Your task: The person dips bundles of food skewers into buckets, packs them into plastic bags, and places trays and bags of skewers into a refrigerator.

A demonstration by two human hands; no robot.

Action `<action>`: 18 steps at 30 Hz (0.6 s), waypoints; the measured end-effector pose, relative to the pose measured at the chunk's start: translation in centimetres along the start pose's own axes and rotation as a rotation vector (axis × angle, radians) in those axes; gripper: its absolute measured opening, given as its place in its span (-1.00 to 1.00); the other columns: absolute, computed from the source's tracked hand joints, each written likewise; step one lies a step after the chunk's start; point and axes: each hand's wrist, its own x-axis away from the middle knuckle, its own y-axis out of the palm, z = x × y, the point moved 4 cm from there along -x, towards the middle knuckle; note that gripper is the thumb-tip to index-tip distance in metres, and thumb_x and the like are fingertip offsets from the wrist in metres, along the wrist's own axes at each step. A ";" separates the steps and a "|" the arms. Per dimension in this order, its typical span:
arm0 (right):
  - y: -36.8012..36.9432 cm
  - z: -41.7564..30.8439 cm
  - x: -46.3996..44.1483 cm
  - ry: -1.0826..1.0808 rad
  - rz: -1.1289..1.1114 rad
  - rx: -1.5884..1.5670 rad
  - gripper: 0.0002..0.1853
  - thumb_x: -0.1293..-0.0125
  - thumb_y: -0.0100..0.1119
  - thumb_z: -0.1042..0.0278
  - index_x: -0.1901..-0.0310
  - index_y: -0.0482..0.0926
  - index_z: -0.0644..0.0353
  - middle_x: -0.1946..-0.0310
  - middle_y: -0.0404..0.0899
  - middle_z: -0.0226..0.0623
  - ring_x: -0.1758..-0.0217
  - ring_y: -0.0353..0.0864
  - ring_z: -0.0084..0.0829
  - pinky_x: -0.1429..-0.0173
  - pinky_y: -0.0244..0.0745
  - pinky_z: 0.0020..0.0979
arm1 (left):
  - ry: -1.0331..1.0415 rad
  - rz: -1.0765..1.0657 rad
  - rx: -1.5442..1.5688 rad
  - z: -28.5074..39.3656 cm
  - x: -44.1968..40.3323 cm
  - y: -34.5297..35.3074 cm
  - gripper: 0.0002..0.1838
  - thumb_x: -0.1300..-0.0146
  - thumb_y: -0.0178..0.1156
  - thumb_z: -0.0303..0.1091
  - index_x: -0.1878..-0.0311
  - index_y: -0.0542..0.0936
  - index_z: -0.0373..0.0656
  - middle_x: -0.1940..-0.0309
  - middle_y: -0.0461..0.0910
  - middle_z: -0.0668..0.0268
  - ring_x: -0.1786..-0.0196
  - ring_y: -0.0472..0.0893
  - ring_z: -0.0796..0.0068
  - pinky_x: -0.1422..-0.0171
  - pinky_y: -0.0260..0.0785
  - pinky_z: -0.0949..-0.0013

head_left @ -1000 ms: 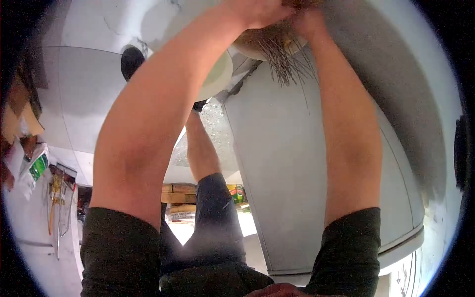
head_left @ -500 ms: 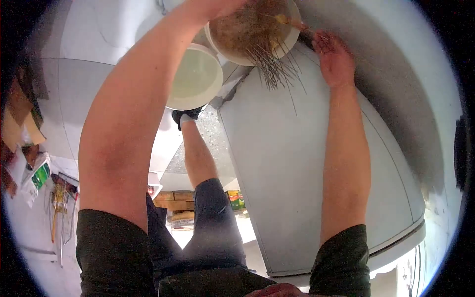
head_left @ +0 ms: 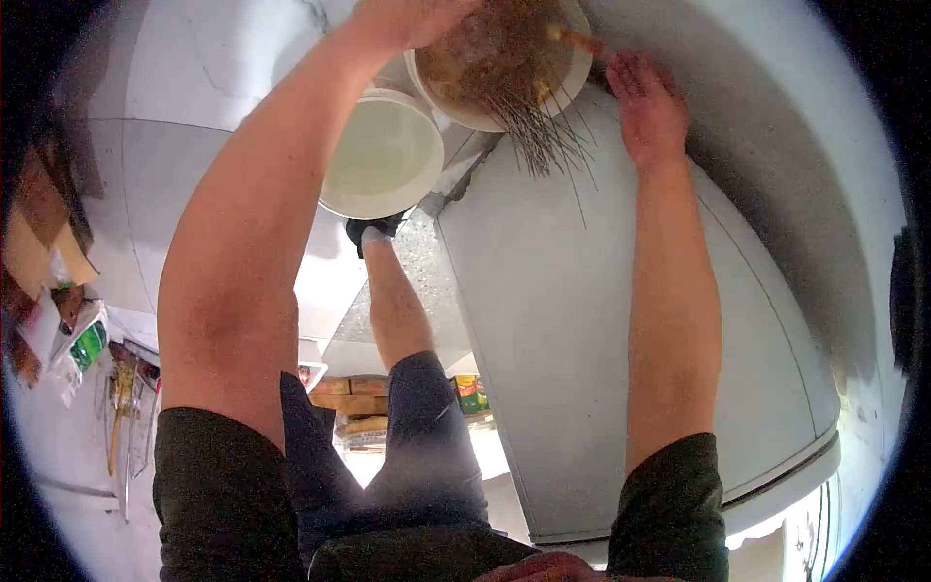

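A round, pale bucket (head_left: 580, 73) at the top holds brown, wet-looking contents and a bundle of thin skewers (head_left: 529, 131), whose ends stick out over the near rim. My left hand (head_left: 422, 19) is at the bucket's left edge; its fingers are partly cut off by the frame. To the right of the rim is my right hand (head_left: 650, 107), fingers close together at the end of a slim orange-brown stick-shaped piece (head_left: 585, 42) with a yellowish tip. That tip reaches over the bucket. The exact kind of piece is unclear.
A second white bucket (head_left: 381, 155) with pale greenish liquid stands left of the first. Beside my leg is a large grey-white panelled surface (head_left: 562, 339). Tools (head_left: 121, 398) and a green-and-white bag (head_left: 87, 344) lie at far left. Boxes (head_left: 354, 396) are behind my legs.
My right hand has shifted slightly up and left, and the orange-brown piece has moved a little further over the bucket. The view has shifted slightly. My left hand stays at the bucket.
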 end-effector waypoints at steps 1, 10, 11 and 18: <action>1.2 0.3 0.0 -0.023 0.015 0.062 -0.75 -0.34 0.10 0.45 -0.02 0.46 0.30 -0.06 0.51 -0.08 -0.10 0.52 -0.17 -0.24 0.45 -0.18 | -0.006 -0.004 0.019 -0.2 0.4 0.0 -0.58 -0.14 0.23 -0.32 -0.10 0.49 -0.16 0.03 0.52 0.04 -0.07 0.48 0.00 -0.15 0.35 0.08; -0.8 5.3 -5.1 -0.001 0.032 1.463 -0.61 -0.19 0.18 0.13 0.09 0.58 0.29 0.26 0.63 -0.18 0.16 0.57 -0.29 0.06 0.43 -0.22 | -0.063 0.025 0.111 -1.5 3.7 0.9 -0.61 -0.14 0.21 -0.35 -0.07 0.51 -0.17 0.07 0.54 0.03 -0.05 0.49 -0.03 -0.13 0.36 0.08; -1.0 5.5 -5.4 0.024 0.047 1.462 -0.60 -0.19 0.18 0.11 0.08 0.58 0.27 0.27 0.63 -0.18 0.17 0.57 -0.27 0.05 0.43 -0.20 | -0.061 0.049 0.108 -1.4 3.6 1.2 -0.61 -0.14 0.20 -0.35 -0.07 0.51 -0.17 0.07 0.55 0.03 -0.04 0.49 -0.03 -0.12 0.36 0.08; 3.5 6.5 -6.2 0.069 0.076 0.720 -0.53 -0.27 0.11 0.24 -0.17 0.43 0.30 -0.08 0.51 -0.10 -0.07 0.51 -0.17 -0.14 0.41 -0.23 | 0.002 0.224 0.045 -0.7 1.4 3.7 -0.64 -0.14 0.19 -0.38 -0.04 0.53 -0.18 0.10 0.56 0.02 -0.03 0.50 -0.06 -0.11 0.37 0.08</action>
